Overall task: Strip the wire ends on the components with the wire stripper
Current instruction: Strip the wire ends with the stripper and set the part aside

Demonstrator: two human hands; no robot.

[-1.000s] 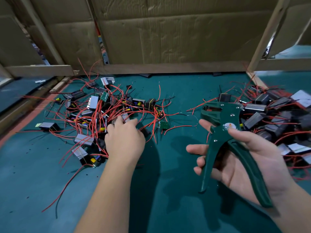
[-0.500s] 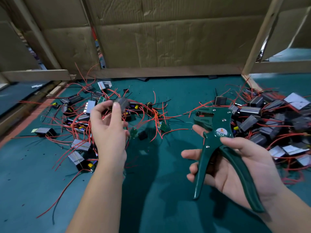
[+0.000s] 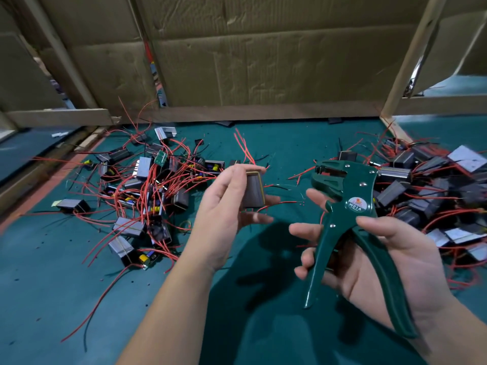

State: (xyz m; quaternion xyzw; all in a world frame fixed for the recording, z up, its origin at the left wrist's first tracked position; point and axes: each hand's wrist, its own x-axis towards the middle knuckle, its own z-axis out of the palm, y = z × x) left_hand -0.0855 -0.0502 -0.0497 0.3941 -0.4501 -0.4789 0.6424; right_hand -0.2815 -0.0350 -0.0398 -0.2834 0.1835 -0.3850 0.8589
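the left hand [image 3: 226, 206] is above the green desk [image 3: 52, 285], and its grip grasps one dark component [image 3: 254, 191] between thumb and fingers. a thin red wire [image 3: 284, 202] goes from it to the right and ends near the right hand [image 3: 369, 259]. this hand's grip is clenched loosely on the green wire stripper [image 3: 353, 206]: thumb over the upper handle, fingers behind the lower one, handles spread apart. one tangled pile of components [image 3: 147, 180] lies behind the left hand, and a second pile [image 3: 427, 191] lies just behind the stripper. a cardboard wall [image 3: 263, 61] closes the back of the desk.
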